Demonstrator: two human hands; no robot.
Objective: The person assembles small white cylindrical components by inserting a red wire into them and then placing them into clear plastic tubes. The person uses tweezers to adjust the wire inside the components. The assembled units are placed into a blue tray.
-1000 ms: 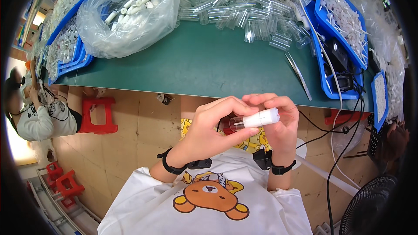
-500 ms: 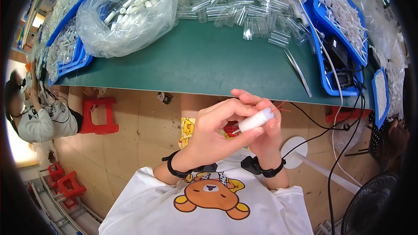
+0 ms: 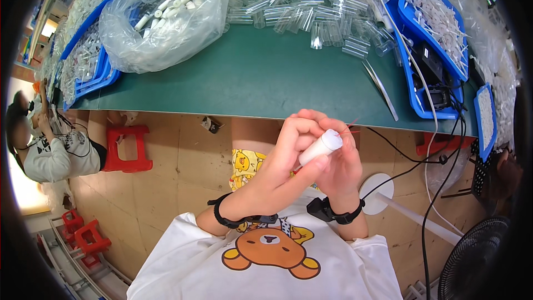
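A short white cylinder (image 3: 317,151) with a pale cap is held tilted in front of my chest, just off the table's near edge. My left hand (image 3: 283,164) wraps its thumb and fingers round the body. My right hand (image 3: 344,169) closes its curled fingers against the capped end, where thin red wires (image 3: 347,130) stick out. The right fingertips are partly hidden behind the cylinder.
On the green table (image 3: 239,78) lie metal tweezers (image 3: 381,90), clear tubes (image 3: 311,14) and a plastic bag (image 3: 166,39) of white cylinders. Blue trays (image 3: 438,28) stand right. Cables (image 3: 425,211) hang beside a fan (image 3: 472,261). A person (image 3: 53,144) sits far left.
The cylinder has turned in my fingers, its capped end now facing more toward me and a little left. My left hand has shifted slightly; the red wires point another way.
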